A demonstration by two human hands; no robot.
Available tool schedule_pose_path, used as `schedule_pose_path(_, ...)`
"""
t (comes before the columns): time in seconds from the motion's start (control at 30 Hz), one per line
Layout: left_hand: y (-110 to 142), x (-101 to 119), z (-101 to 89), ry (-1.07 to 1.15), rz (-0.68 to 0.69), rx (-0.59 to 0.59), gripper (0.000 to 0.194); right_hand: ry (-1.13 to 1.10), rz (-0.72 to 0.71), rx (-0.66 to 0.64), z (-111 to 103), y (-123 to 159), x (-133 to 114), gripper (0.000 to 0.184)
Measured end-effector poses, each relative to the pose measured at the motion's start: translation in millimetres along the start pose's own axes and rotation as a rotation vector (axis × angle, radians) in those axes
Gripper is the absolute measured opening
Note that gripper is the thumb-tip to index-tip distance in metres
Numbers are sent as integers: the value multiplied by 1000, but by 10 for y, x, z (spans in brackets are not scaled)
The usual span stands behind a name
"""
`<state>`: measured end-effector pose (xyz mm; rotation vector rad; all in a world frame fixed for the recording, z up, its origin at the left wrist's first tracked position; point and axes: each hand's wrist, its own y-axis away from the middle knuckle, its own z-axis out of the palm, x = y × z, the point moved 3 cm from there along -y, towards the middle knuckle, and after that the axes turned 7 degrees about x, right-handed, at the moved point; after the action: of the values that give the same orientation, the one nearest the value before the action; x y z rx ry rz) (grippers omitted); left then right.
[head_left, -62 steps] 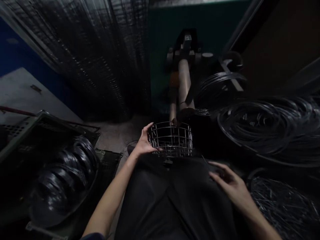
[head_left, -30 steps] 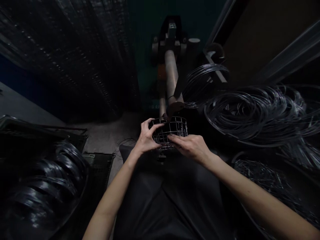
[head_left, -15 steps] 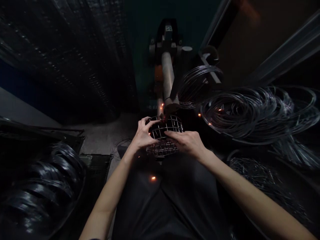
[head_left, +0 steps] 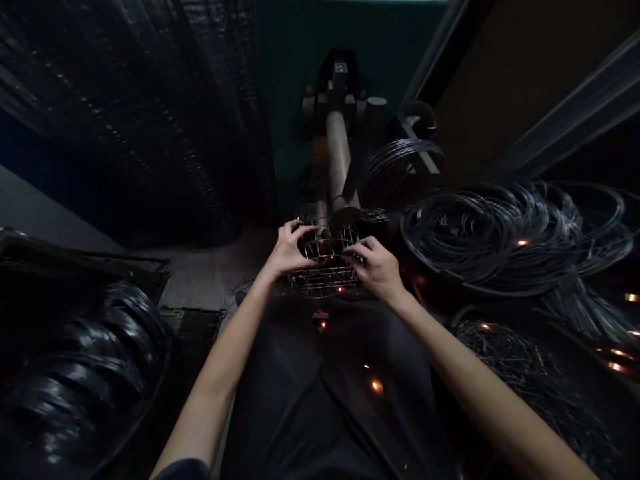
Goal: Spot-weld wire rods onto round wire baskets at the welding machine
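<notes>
A round wire basket (head_left: pixel 324 279) sits in front of me, under the tip of a spot welder's thick cylindrical arm (head_left: pixel 339 150). My left hand (head_left: pixel 287 252) grips the basket's left side, with its thumb and fingers spread along the wires. On the right, my right hand (head_left: pixel 376 268) has its fingertips pinched together on a wire of the basket's upper ring. Part of the basket is hidden behind the hands and the welder tip. Orange sparks show near the basket and over the dark apron (head_left: pixel 330 387) on my lap.
Large loops of wire (head_left: pixel 510 233) lie to the right, above a bin of short wire pieces (head_left: pixel 520 367). Shiny coiled wire rings (head_left: pixel 85 373) fill a container at left. A dark plastic curtain (head_left: pixel 165 120) hangs behind it. Sparks fly at right.
My right fingers have gone from stretched out along the ring to a pinch on it. The basket has shifted slightly, and the sparks have scattered down and to the right.
</notes>
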<state>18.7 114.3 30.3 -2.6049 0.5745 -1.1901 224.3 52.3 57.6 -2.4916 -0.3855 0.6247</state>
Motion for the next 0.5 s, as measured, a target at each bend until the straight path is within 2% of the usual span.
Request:
schedule_pose_path(0.17, -221, -97, 0, 18, -32, 13, 79, -20, 74, -14, 115, -229, 23, 17)
schedule_pose_path(0.3, -233, -112, 1, 47, -17, 19, 84, -152, 147, 59, -26, -229, 30, 33)
schedule_pose_path(0.43, -49, -270, -27, 132, -19, -32, 123, -363, 435, 107, -344, -105, 228, 55)
schedule_pose_path(0.5, 81, -421, -13, 185, -63, -85, 135, -537, 609, 102, -443, -42, 360, 66)
